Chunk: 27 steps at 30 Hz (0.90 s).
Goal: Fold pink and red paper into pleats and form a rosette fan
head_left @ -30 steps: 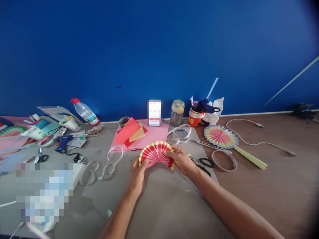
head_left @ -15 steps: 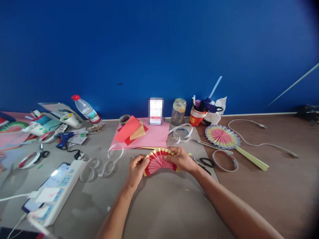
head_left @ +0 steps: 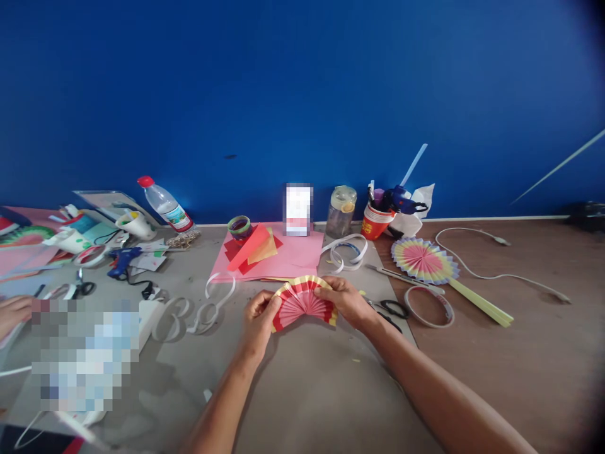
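Your paper fan (head_left: 306, 305) lies between your hands over the table (head_left: 321, 391), long axis left to right, arched edge away from you, left hand (head_left: 258, 315) pinching its left end, right hand (head_left: 348, 302) its upper right, neither nearer.

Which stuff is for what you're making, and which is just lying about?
Belongs to the job:
- pleated paper fan, held by the left hand and right hand
- perhaps the pink paper sheets

Probably just lying about:
- red-capped bottle
- clear jar
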{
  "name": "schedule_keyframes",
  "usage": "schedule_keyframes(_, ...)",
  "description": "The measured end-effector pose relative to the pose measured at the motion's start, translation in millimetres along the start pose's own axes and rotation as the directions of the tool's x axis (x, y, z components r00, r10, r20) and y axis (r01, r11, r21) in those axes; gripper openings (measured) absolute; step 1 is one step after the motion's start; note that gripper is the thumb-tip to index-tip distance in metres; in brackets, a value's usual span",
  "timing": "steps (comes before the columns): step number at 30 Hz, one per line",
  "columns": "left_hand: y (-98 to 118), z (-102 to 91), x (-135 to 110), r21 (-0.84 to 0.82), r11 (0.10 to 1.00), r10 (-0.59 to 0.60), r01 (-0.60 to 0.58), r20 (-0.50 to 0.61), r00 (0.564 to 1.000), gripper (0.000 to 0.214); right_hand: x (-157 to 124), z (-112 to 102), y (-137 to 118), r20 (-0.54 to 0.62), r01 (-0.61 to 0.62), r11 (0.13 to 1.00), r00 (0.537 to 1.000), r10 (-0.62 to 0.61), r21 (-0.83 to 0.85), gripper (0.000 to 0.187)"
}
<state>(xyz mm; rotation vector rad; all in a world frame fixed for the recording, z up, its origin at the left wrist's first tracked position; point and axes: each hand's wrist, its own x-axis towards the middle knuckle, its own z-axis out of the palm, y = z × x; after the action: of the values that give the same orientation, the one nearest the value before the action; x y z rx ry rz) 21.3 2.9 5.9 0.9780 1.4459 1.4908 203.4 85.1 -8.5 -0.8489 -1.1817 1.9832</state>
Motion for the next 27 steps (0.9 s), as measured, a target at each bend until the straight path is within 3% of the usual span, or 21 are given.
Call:
schedule_keyframes(7,-1,0.7,-3,-0.001,1.0,-0.03,0.03,0.024,0.999,0.023,-3,1,-4,0.084,-0.059,0.998,0.995,0.059,0.004,0.029)
schedule_keyframes(14,-2,0.5,-2,-0.03,0.997,-0.074,0.076,0.064,0.995,0.026,-4,-1,-11,0.1,0.048,0.967,0.995,-0.024,-0.252,0.025)
schedule_keyframes(18,-3,-1.4,-4,0.072,0.997,-0.046,0.035,0.146,0.988,0.021,-6,3,-16,0.095,0.184,0.856,0.983,-0.158,-0.483,0.036)
schedule_keyframes(21,-3,-2.0,-6,0.113,0.994,-0.036,0.013,0.21,0.977,0.019,-9,8,-18,0.124,0.228,0.748,0.973,-0.194,-0.624,0.028)
schedule_keyframes(24,-4,-1.3,-7,0.108,0.994,-0.049,0.019,0.279,0.959,0.018,-12,13,-18,0.155,0.249,0.69,0.968,-0.198,-0.679,0.017)
schedule_keyframes(27,-6,-0.2,-8,0.147,0.989,-0.037,-0.009,0.308,0.951,0.017,-14,16,-18,0.157,0.242,0.668,0.97,-0.186,-0.704,0.018)
